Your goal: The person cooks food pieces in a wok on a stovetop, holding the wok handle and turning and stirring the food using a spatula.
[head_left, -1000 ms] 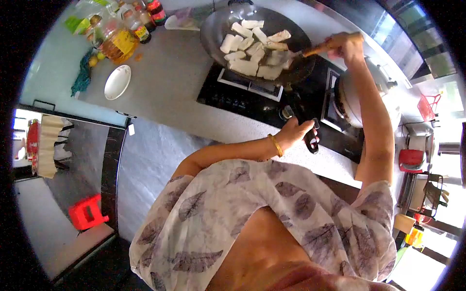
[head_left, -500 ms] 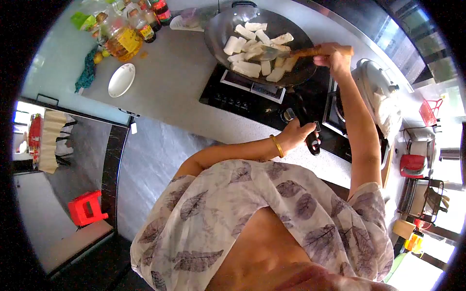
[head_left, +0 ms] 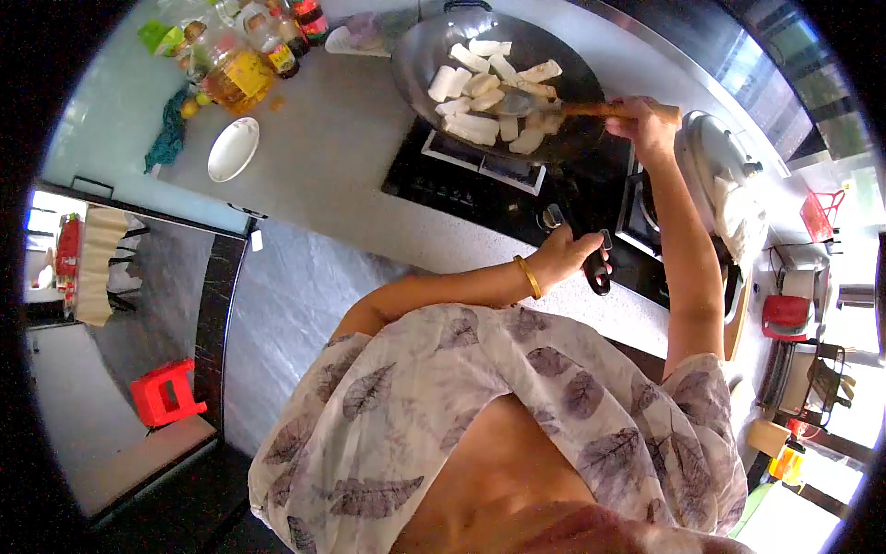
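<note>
A dark wok sits on the stove, holding several white, block-like pieces of food that look like tofu. My left hand is closed around the wok's long black handle, near its end. Above the wok's right rim, my right hand grips a spatula by its wooden handle. The metal blade of the spatula lies among the white pieces, at the right side of the wok, and partly covers some of them.
The black gas stove has a second burner at right, beside a large lidded silver pot. A white oval dish rests on the counter at left. Oil and sauce bottles crowd the back left corner. A red stool stands on the floor.
My right hand has shifted slightly right with the spatula, and its handle lies more level. Some white pieces at the wok's right have moved or become covered. My left hand stays on the handle.
</note>
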Action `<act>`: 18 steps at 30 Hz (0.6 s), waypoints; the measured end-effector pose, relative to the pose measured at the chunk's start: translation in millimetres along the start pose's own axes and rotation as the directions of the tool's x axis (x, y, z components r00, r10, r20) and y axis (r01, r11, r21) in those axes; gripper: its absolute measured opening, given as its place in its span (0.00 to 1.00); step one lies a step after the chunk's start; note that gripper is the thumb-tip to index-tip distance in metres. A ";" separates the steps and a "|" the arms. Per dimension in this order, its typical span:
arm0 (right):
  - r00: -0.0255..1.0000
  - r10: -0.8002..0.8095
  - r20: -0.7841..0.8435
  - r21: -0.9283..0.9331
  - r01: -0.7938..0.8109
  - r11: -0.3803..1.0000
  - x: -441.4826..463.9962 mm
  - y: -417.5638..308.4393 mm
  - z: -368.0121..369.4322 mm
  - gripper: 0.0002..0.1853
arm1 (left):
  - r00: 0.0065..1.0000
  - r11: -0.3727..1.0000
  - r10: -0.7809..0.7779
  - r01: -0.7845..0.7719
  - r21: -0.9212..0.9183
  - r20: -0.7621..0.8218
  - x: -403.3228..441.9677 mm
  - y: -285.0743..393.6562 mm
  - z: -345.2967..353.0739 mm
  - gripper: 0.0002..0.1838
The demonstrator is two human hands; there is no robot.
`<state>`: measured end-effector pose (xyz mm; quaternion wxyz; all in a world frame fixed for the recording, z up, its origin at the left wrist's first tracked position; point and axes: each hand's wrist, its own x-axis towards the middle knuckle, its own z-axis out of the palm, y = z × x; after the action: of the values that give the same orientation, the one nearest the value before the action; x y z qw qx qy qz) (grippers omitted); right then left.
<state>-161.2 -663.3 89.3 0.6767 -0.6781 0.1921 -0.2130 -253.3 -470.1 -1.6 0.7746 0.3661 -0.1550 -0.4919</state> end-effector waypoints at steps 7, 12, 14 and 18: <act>1.000 0.013 -0.028 0.099 -0.010 0.995 -10.5 20.3 5.0 0.13 | 0.999 0.999 -0.042 0.042 -0.012 0.021 2.3 -3.7 -4.8 0.13; 0.995 0.064 -0.074 0.250 -0.043 0.967 -29.9 27.4 0.0 0.14 | 0.994 0.996 -0.092 0.091 0.011 0.060 -1.8 6.5 -4.6 0.13; 0.992 0.070 -0.107 0.304 -0.034 0.952 -37.7 24.7 -1.4 0.14 | 0.992 0.994 -0.108 0.109 -0.014 0.062 -0.2 3.7 -7.5 0.14; 0.993 0.053 -0.104 0.327 -0.016 0.945 -43.7 24.3 -8.0 0.13 | 0.983 0.983 -0.175 0.177 -0.041 0.053 -1.8 1.9 -10.0 0.16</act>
<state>-201.4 -646.2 63.7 0.7711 -0.5408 0.2036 -0.2676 -246.9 -463.8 -6.8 0.7322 0.3483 -0.1301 -0.5707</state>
